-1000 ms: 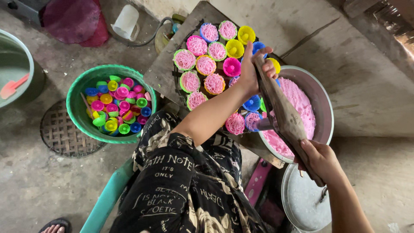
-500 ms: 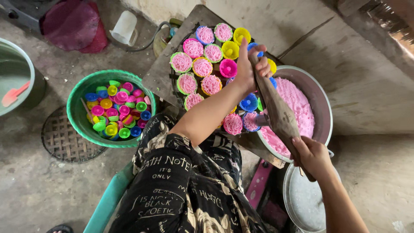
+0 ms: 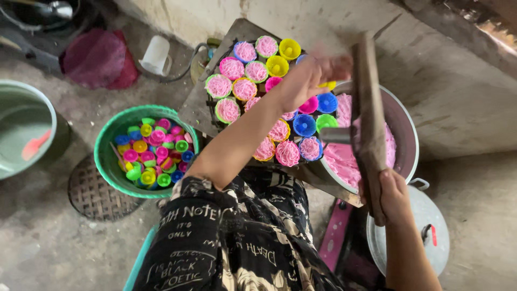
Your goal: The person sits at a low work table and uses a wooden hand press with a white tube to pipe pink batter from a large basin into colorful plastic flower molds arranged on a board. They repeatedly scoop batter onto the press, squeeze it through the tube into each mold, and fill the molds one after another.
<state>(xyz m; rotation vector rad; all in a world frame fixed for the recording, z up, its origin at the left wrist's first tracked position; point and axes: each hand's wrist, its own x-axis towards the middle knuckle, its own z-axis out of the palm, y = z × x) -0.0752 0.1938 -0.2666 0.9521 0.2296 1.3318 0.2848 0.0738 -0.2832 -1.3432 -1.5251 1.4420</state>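
Note:
My right hand (image 3: 393,189) grips the near end of a long wooden press (image 3: 368,116) held over a metal basin (image 3: 406,121) of pink dough (image 3: 344,159). My left hand (image 3: 309,80), blurred, reaches across to the press's far end and seems to hold it. Under my left arm a dark rack (image 3: 202,105) carries small coloured cups (image 3: 232,69). Many hold coils of pink strands; a few blue, green and yellow ones (image 3: 304,125) are bare.
A green basin (image 3: 105,145) of loose coloured cups sits at the left on a woven mat (image 3: 91,194). A metal lid (image 3: 431,237) lies at the lower right. A white jug (image 3: 156,54), a maroon bag (image 3: 97,56) and a grey-green bucket (image 3: 24,129) stand behind.
The press has swung from leaning left over the cups to nearly upright over the basin. My left hand moved right and up with it.

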